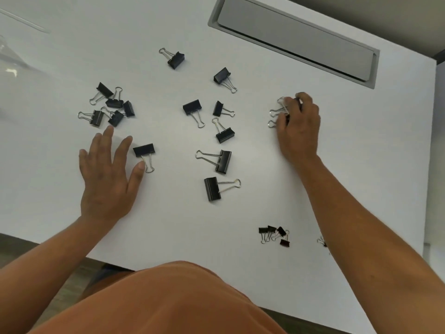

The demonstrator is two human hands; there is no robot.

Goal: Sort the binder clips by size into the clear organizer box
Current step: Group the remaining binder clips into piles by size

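Observation:
Black binder clips with silver wire handles lie scattered on the white table. A cluster of medium clips sits at the left, just beyond my left hand, which lies flat and open, its thumb touching the handle of one clip. Two large clips lie in the middle, with several medium ones above them. My right hand is curled around a bunch of clips at the right; only their handles show. Several small clips lie near the front edge. A clear organizer box is barely visible at the far left.
A grey recessed cable flap is set into the table at the back right. The table's front edge runs diagonally close to my orange-clad body. One more small clip peeks out beside my right forearm.

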